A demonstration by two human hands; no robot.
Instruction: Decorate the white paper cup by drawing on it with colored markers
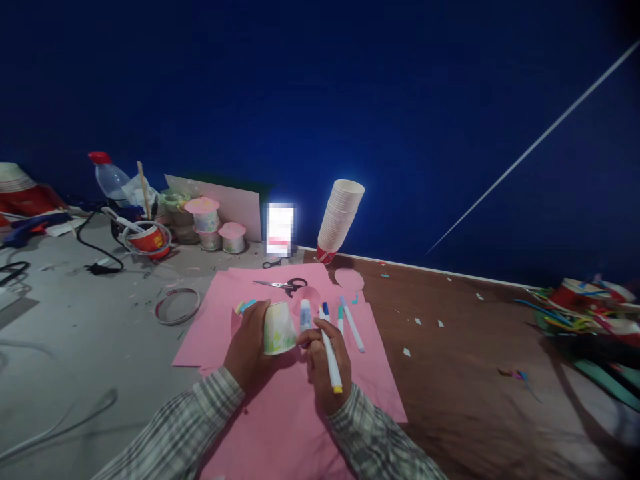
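Observation:
My left hand (249, 343) is wrapped round a small white paper cup (279, 328) with green and yellow marks on its side. The cup is tilted. In my right hand (323, 363) is a white marker pen (331, 360) with a yellow end towards me; its other end points away, beside the cup. Just past the right fingers lies a small clear tube with a white cap (305, 313). Several markers lie on the pink paper (280, 413), among them a lilac-tipped marker (353, 325). Black-handled scissors (284, 286) rest farther back.
A tall stack of paper cups (341, 217) leans near the blue wall. Small cups with pink tops (233, 238) stand at back left, near a red cup of tools (147, 240). A tape roll (177, 307) lies on the left. Red cups and wires (583, 300) are at far right.

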